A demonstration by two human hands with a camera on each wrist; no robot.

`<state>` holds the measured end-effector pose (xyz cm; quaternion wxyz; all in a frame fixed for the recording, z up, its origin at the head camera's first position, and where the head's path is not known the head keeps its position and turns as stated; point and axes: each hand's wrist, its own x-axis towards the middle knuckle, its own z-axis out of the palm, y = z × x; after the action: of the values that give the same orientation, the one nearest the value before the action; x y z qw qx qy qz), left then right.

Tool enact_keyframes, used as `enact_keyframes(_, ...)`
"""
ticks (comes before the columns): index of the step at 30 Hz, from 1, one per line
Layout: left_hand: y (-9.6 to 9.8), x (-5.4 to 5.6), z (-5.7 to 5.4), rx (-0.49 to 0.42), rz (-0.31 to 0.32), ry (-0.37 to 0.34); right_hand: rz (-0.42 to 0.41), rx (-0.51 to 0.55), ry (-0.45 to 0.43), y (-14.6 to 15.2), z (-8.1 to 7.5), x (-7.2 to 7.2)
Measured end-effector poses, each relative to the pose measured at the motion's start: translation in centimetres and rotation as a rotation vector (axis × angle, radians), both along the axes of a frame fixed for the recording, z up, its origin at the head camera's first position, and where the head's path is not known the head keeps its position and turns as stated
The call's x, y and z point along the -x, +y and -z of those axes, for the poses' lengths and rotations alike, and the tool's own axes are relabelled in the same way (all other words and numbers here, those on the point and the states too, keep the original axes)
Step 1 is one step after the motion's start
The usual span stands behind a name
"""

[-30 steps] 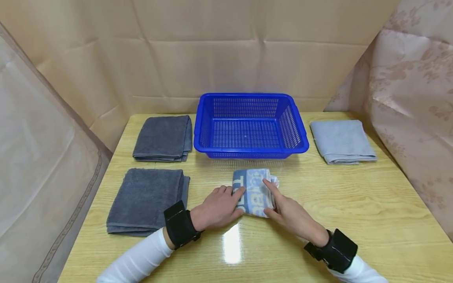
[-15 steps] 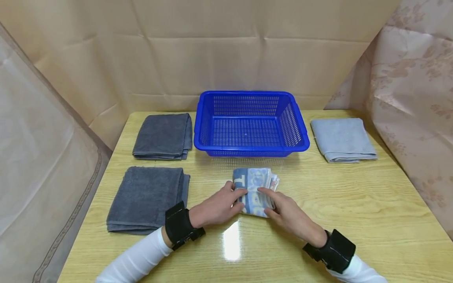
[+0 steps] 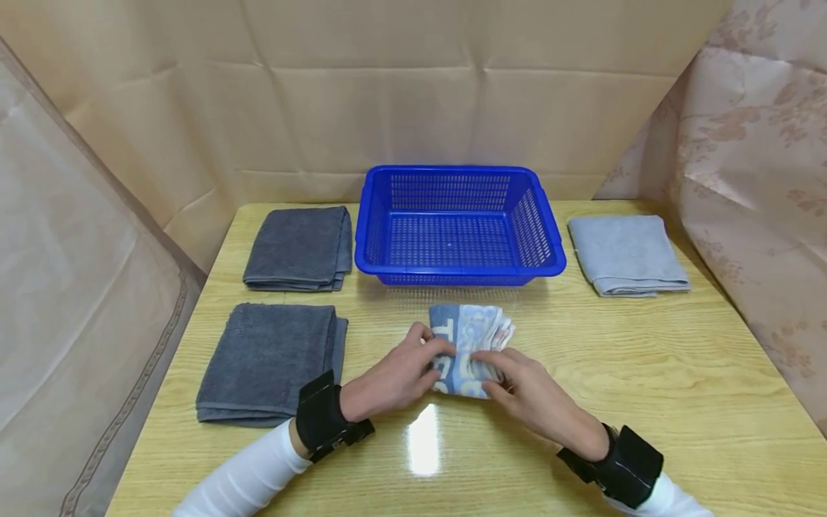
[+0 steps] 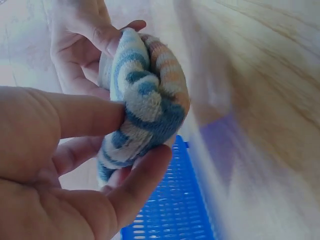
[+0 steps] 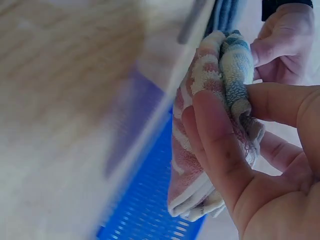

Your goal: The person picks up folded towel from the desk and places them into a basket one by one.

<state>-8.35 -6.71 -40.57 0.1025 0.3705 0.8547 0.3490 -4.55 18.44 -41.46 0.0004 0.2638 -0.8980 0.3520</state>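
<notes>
A folded blue and white patterned towel (image 3: 470, 337) with pale letters is between my two hands in front of the basket. My left hand (image 3: 403, 370) pinches its left edge, thumb on one face and fingers on the other, as the left wrist view shows. From the opposite side my right hand (image 3: 533, 395) pinches the right edge. In the right wrist view the towel (image 5: 200, 135) shows pink and white on its underside, with the fingers lying under it. Loose layers fan out at its far right corner.
Behind the towel stands a blue plastic basket (image 3: 460, 273). Two folded dark grey towels (image 3: 300, 248) lie on the left, one behind the other. A folded light grey towel (image 3: 628, 251) lies at the right of the wooden table (image 3: 672, 373). Cloth hangs around the table.
Both hands have gone from lying on the towel to gripping its edges. The towel has shifted slightly to the right, and its right-hand layers have spread.
</notes>
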Motion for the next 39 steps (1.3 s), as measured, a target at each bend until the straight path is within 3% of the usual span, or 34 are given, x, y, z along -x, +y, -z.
enact_keyframes(7, -0.3, -0.4, -2.1, -0.149, -0.037, 0.027, -0.017, 0.097, 0.118, 0.3, -2.0, 0.1)
enact_keyframes(12, -0.6, 0.3, -3.3, -0.207, -0.033, 0.080, -0.003, 0.122, 0.189, 0.4, -3.3, 1.0)
enact_keyframes(23, -0.5, 3.6, -4.9, -0.255, -0.077, 0.098, -0.002, 0.079, 0.221, 0.2, -5.6, 5.2)
enact_keyframes(31, -0.2, 5.9, -6.0, -0.226, -0.107, 0.113, 0.025, 0.062, 0.214, 0.1, -6.6, 7.4)
enact_keyframes(39, 0.5, 8.8, -7.1, -0.186, -0.155, 0.076, 0.078, 0.070, 0.234, 0.1, -6.7, 10.4)
